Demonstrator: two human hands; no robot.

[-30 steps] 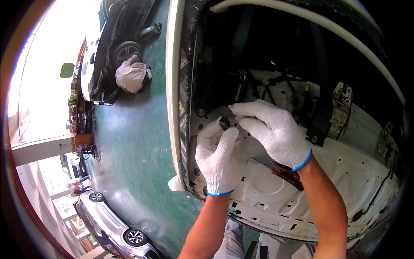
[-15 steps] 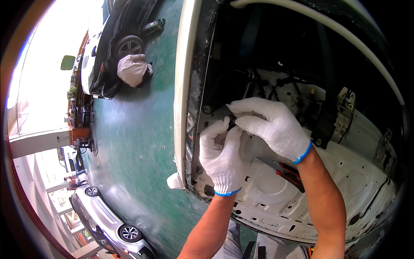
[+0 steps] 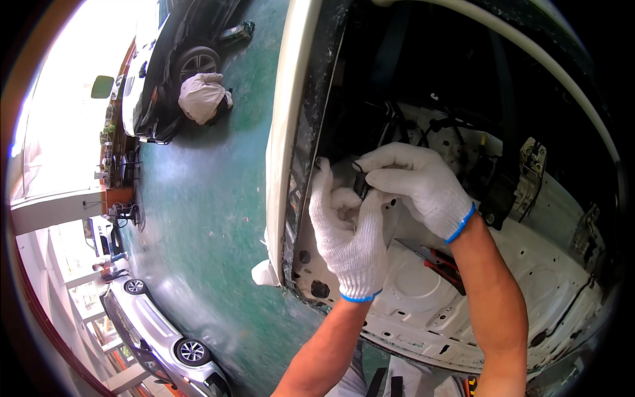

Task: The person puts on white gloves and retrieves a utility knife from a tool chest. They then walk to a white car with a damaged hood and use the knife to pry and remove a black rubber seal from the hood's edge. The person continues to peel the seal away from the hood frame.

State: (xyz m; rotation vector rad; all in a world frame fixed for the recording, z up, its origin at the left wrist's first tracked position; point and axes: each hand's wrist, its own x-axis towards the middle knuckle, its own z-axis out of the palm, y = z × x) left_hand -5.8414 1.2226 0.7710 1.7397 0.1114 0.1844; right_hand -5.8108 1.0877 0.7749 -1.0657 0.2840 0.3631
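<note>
Both my hands wear white knit gloves with blue cuffs, close together over a bare white car body panel (image 3: 423, 317). A small black cylindrical part (image 3: 360, 185) is between them. My right hand (image 3: 417, 188) is closed in a pinch on its upper end. My left hand (image 3: 349, 231) has thumb and curled fingers closed about its lower end, while the index finger stretches upward near the dark frame edge. The fingers partly cover the part. Beside my right wrist, a tool with a red and black handle (image 3: 444, 268) lies on the panel.
A dark seat belt strap (image 3: 506, 99) and a metal latch (image 3: 531, 162) are at the right of the dark opening. Leftward across the green floor (image 3: 198, 205), a person crouches (image 3: 204, 99) by a car wheel (image 3: 198, 63). A silver car (image 3: 155, 324) stands lower left; people are beyond it.
My left index finger has straightened upward, away from the black part. More of the part now shows between my hands. The view has shifted slightly.
</note>
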